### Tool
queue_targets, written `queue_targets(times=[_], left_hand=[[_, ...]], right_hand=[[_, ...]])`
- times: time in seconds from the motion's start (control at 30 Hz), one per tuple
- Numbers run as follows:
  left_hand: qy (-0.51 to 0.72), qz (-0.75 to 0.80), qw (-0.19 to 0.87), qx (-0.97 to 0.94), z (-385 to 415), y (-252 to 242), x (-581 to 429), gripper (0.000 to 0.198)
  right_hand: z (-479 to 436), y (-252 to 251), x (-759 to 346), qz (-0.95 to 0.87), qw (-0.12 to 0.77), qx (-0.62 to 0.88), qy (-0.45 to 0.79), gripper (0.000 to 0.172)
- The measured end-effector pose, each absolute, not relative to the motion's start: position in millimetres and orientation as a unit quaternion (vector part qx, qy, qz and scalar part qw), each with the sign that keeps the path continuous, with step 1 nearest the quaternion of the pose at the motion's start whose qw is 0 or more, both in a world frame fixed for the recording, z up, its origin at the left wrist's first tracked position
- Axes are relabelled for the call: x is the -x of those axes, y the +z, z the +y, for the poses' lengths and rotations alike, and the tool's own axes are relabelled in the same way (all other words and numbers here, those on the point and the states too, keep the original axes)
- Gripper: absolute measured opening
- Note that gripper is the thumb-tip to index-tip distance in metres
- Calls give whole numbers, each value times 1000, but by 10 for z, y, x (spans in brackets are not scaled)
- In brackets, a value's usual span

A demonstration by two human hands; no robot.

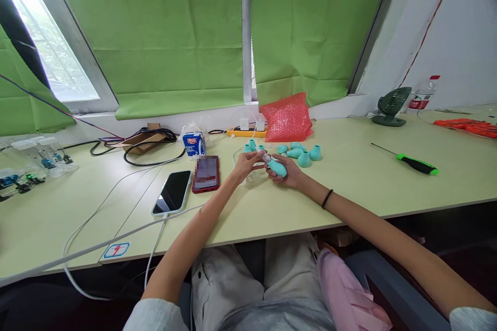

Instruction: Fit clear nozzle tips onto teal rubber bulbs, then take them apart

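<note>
Centre of frame, the right hand [291,175] grips a teal bulb [277,167], the left hand [247,164] pinching its clear tip [266,158]! Teal pieces [304,159] sit close by.

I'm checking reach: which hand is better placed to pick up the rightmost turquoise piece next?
Probably the right hand: it is nearer the rightmost turquoise piece, though it holds a turquoise bulb. The left hand, at that bulb's clear tip, is farther away.

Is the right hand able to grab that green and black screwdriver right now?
Probably yes: nothing seems to stand between the right hand and the screwdriver, though that hand holds a teal bulb and would likely need freeing first.
</note>
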State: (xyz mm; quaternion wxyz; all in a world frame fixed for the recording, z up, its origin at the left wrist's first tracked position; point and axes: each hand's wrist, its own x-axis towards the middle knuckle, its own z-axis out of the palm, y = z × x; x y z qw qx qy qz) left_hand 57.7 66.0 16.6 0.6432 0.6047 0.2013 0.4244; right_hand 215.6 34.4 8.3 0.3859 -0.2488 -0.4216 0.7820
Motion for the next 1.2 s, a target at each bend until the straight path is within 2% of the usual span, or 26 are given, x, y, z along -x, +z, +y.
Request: queue_targets(times=[0.17, 0.4, 0.77, 1.0, 1.1, 1.2], left_hand=[[429, 201, 634, -611, 632, 205, -571, 31], [489, 257, 590, -589, 616, 216, -584, 28], [443, 205, 624, -610, 633, 227, -544, 25], [450, 236, 608, -611, 581, 230, -600, 27], [478, 255, 600, -589, 610, 240, -594, 29], [510, 298, 559, -581, 675, 265, -555, 31]], right_hand=[[335, 83, -2143, -445, 409, 269, 750, 26], [312, 28, -2043, -562, 474, 327, 594, 28], [283, 43, -2049, -563, 471, 297, 610, 29], [312, 61, -2063, -580, 461, 315, 593, 28], [363, 115, -2113, -603, 485, 345, 531, 31], [414, 179, -2211, -635, 548, 385, 384, 30]])
